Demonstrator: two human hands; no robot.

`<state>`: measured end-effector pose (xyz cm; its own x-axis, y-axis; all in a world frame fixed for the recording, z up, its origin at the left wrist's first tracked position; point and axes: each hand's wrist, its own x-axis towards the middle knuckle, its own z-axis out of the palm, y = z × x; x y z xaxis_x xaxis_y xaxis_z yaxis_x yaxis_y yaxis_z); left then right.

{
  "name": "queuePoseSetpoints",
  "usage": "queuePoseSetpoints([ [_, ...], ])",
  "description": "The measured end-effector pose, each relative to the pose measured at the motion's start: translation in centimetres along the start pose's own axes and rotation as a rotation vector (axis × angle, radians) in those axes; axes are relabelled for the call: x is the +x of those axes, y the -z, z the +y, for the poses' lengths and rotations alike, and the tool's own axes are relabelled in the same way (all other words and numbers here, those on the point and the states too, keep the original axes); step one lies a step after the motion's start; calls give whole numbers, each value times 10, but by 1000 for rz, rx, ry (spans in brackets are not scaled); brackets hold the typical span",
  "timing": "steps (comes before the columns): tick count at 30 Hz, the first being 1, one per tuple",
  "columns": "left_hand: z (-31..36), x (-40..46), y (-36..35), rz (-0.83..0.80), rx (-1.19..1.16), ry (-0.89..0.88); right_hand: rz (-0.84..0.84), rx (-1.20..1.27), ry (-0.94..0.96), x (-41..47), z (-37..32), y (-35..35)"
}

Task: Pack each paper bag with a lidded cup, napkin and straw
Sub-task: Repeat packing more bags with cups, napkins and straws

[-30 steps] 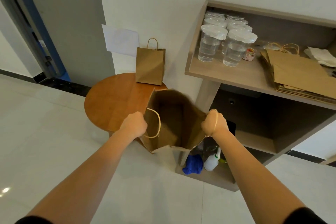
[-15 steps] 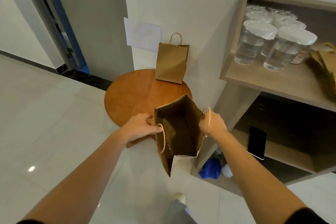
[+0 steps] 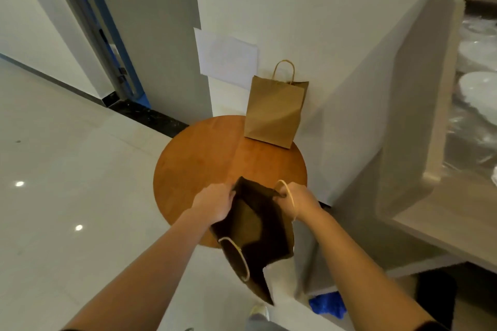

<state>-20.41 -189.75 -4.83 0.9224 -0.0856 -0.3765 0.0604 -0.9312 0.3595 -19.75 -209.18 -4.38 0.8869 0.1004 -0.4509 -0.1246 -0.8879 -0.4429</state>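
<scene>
I have both hands pinched on the rim of an opened paper bag (image 3: 252, 236), the left hand (image 3: 215, 205) closed on the left edge and the right hand (image 3: 295, 203) closed on the right edge, one twisted handle looped over the back of that hand. The bag hangs in the air over the near edge of the round wooden table (image 3: 199, 158), mouth toward me, its bottom not yet resting on anything. My worry is the landing: if I set it down this close to the edge, part of the base may overhang and the bag could tip to the floor once a full cup goes in. The creased sides could also fold inward when I let go, closing the mouth. The handle across my right hand might drag the bag over as I pull away. A second paper bag (image 3: 274, 113) stands upright at the far side of the table against the wall, well apart, so I see little risk of knocking it. The lidded cups (image 3: 478, 88) sit blurred on the shelf (image 3: 441, 121) to my right; I cannot make out napkins or straws.
</scene>
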Motion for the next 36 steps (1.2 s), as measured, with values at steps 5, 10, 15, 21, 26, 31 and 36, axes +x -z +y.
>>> queuePoseSetpoints([
  [5, -5, 39, 4, -24, -82, 93, -83, 307, -115, 39, 0, 2],
  [10, -14, 73, 11, -61, -114, 145, -46, 577, -168, 54, -3, 11],
  [15, -26, 93, 24, -58, -146, 146, 220, 616, -165, 51, -11, 30],
  [21, -7, 92, 58, -149, -121, -23, 424, 555, -85, 10, -48, 50],
  [26, 58, 64, 109, 33, -199, -322, 519, 530, -55, -37, -77, 73],
  [31, 128, 21, 138, 54, -292, -649, 703, 489, 16, -94, -83, 110],
  [36, 190, -20, 153, 95, -381, -846, 919, 438, 49, -153, -68, 143],
])
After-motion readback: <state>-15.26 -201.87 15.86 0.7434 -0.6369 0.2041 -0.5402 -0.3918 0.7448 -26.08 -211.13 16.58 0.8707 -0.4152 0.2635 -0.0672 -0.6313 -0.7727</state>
